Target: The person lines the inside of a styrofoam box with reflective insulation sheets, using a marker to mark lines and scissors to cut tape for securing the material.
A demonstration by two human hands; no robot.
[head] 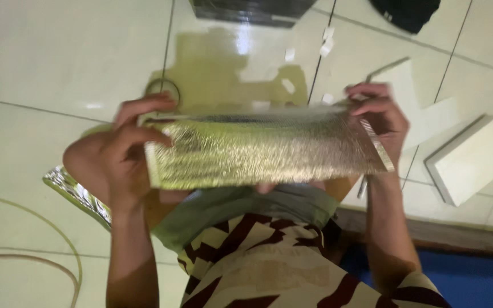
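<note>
A pale tiled floor (pixel 58 68) fills most of the head view, and the person's patterned brown and cream clothing (pixel 269 268) takes up the 6 o'clock part of it. Just above the middle, the person holds a shiny foil pouch (pixel 258 151) flat and wide, running from 9 o'clock to 3 o'clock between both hands. The left hand (pixel 118 157) grips the pouch's 9 o'clock end: its fingers (pixel 144 105) curl over the upper edge and the front face, closed on the foil, while the palm sits behind it. The right hand (pixel 380 117) pinches the 3 o'clock end near the upper corner, with its fingers (pixel 366 91) bent over the top edge and closed on the foil; the corner of the pouch pokes out just below that hand. The pouch's open top edge faces 12 o'clock. A white block (pixel 469 159) lies on the floor at 3 o'clock, well apart from the pouch. Another foil sheet (pixel 78 194) lies on the floor at 8 o'clock, partly hidden behind the left wrist. A thin cord (pixel 58 239) curves across the tiles at 7 o'clock. Small white scraps (pixel 326 40) lie scattered at 12 o'clock.
</note>
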